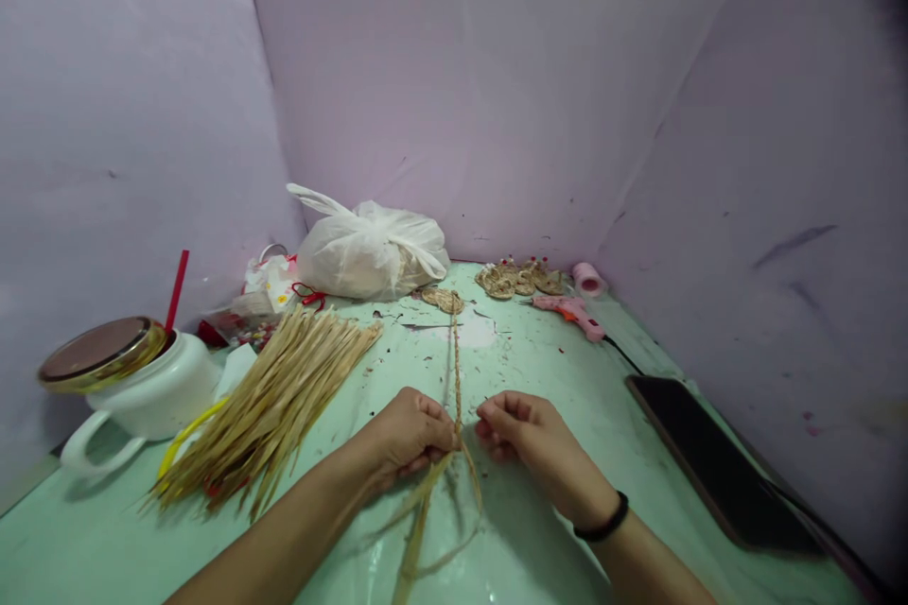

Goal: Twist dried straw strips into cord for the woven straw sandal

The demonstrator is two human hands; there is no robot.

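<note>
My left hand (410,433) and my right hand (521,430) sit close together on the green table (610,397), both closed in a pinch on the loose straw strands (426,501) at the near end of a thin braided straw cord (457,359). The braid runs straight away from my hands to a small coiled piece (444,300) further back. The unbraided strands trail toward me between my forearms. My right wrist wears a black band (602,522).
A bundle of straw strips (273,402) lies at the left beside a white kettle (134,383) with a gold lid. Behind are a white plastic bag (369,250), woven straw pieces (517,280), a pink glue gun (571,310), pink tape (587,280). A dark phone (709,458) lies at the right.
</note>
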